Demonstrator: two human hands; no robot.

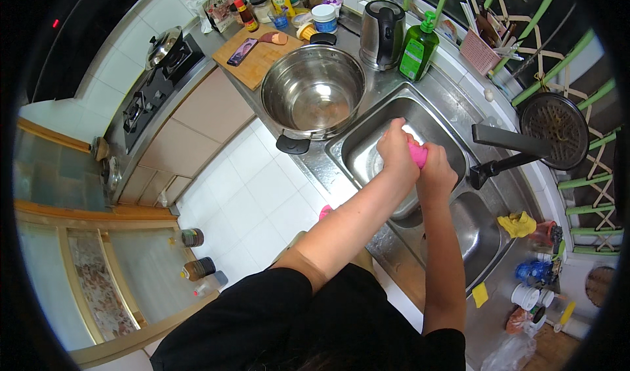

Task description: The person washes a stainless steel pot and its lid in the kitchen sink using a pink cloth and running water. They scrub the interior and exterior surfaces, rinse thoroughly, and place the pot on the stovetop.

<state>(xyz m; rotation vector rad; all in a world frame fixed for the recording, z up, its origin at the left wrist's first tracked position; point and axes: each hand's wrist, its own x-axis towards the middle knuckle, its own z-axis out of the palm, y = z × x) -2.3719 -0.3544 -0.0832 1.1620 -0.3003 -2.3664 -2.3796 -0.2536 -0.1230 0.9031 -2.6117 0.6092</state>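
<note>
Over the larger steel sink basin, my left hand and my right hand are close together. Both are closed around a bunched pink cloth, whose middle shows between them while my fingers hide the rest. The basin's metal bottom is partly visible below my hands. A black faucet stands right of my right hand. To the left of the basin, a large two-handled stainless steel pot rests on the counter with its inside visible.
A wooden cutting board holds a phone and a cut sweet potato. An electric kettle and a green pump bottle stand behind the sink. Near the second basin lies a yellow cloth. Several bottles stand on the left.
</note>
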